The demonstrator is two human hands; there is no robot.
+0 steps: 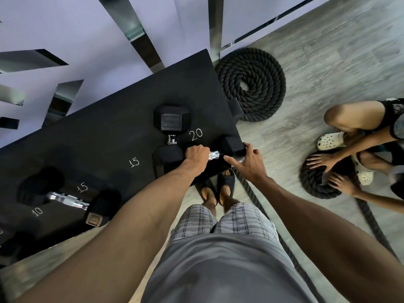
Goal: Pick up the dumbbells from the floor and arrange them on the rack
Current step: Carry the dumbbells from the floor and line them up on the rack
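Note:
The black rack [105,138] carries chalked numbers 20, 15, 15 and 10. At its right front corner lies a black hex dumbbell [232,146] with a chrome handle. My left hand [196,154] grips that handle. My right hand [249,162] has spread fingers touching the dumbbell's right head. My left hand hides the dumbbell's left end. A second dumbbell [171,119] lies just left of the 20 mark, pointing front to back. A third dumbbell [67,200] rests at the rack's left, near a 15 mark.
A coiled black rope [251,84] lies on the floor beyond the rack's right end. At the right, a crouching person [358,119] presses both hands on a second rope coil [314,186]. Its rope tail [262,206] runs past my sandalled feet [218,186].

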